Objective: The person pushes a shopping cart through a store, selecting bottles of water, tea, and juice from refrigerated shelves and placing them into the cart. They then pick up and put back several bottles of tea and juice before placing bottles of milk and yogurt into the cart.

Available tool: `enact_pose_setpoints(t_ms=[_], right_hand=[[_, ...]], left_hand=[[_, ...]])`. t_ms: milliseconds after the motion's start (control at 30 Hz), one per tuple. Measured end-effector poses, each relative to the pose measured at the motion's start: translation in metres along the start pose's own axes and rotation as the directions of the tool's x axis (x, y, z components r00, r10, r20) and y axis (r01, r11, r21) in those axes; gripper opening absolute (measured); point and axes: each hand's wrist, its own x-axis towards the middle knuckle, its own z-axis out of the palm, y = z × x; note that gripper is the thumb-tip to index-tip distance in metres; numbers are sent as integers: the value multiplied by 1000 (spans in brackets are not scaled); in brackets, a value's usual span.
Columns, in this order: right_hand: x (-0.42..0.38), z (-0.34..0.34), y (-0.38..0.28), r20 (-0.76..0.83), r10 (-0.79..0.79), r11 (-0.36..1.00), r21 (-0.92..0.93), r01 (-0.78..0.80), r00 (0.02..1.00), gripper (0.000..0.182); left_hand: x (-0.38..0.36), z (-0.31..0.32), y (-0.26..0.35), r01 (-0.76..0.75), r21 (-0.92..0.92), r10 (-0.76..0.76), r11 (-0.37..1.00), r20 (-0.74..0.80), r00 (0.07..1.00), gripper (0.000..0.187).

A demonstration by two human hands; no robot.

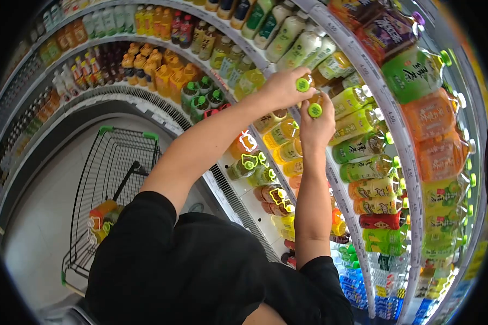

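Observation:
Both my arms reach out to the drinks shelf (pixel 358 221). My left hand (pixel 287 89) is closed around a drink bottle whose green cap (pixel 302 84) faces me. Just below and to the right, my right hand (pixel 318 127) grips a second bottle, also with a green cap (pixel 315 110). Fingers and caps hide most of both bottles, so their labels cannot be read. White-labelled bottles (pixel 301 47) stand just beyond the hands. To the right of my right hand is a row of yellow-green tea bottles (pixel 355 123).
A wire shopping cart (pixel 114 157) with green corners stands on the floor to my left, holding a few colourful packages (pixel 103 219). Curved shelves of bottles run along the far side and the right. Large orange bottles (pixel 436 154) fill the shelf at far right.

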Motion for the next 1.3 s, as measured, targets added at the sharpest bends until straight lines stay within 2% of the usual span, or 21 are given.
enact_pose_setpoints(t_ms=[67,100,133,200,267,367,433,467,533,600,700,800,867,900,1000,1033,1133,1300], right_hand=[[-14,0,6,-42,-90,991,95,94,995,50],[-25,-6,6,-41,-111,985,127,115,993,49],[-36,-13,1,-42,-129,978,159,135,991,49],[-65,-32,-14,-23,-247,952,180,247,969,47],[-93,-48,-20,74,-318,904,324,279,945,48],[-136,-40,-25,272,-411,840,484,246,870,51],[-168,-20,-30,394,-512,795,553,248,764,54],[-184,-11,-37,516,-506,805,571,162,691,50],[-220,19,-47,538,-610,732,663,155,582,48],[-252,37,-70,602,-647,702,710,56,468,48],[-284,59,-108,672,-699,682,729,-53,244,49],[-306,99,-152,659,-749,653,751,-92,65,49],[-327,133,-177,600,-800,598,795,-99,-18,50],[-341,153,-188,609,-789,614,782,-106,-74,52],[-382,204,-211,608,-777,625,777,-80,-162,54],[-396,219,-216,641,-736,665,744,-57,-219,55],[-439,264,-216,660,-689,678,733,57,-300,54],[-489,317,-215,703,-558,728,670,147,-441,51]], left_hand=[[-25,6,1,-19,-54,12,998,-123,992,55],[-41,9,-1,-97,8,97,995,-215,972,55],[-60,8,3,-128,-15,120,992,-260,958,55],[-112,-7,29,-52,29,58,998,-285,957,58],[-166,-16,44,15,65,8,998,-346,938,60],[-245,-32,46,102,245,20,964,-450,893,62],[-298,-39,43,316,259,-150,912,-508,848,62],[-323,-43,38,401,303,-193,865,-536,822,61],[-368,-57,30,548,356,-277,757,-584,763,60],[-408,-75,27,673,360,-375,647,-618,691,59],[-454,-116,17,760,362,-451,540,-638,624,56],[-482,-168,-4,765,356,-414,537,-679,606,53],[-494,-203,-25,800,294,-491,523,-664,565,51],[-501,-221,-39,815,266,-527,515,-652,545,50],[-535,-248,-103,872,187,-653,452,-598,466,49],[-550,-252,-127,885,157,-680,438,-586,440,49],[-593,-255,-188,905,199,-750,376,-508,423,51],[-651,-242,-265,929,189,-879,318,-310,363,53]])
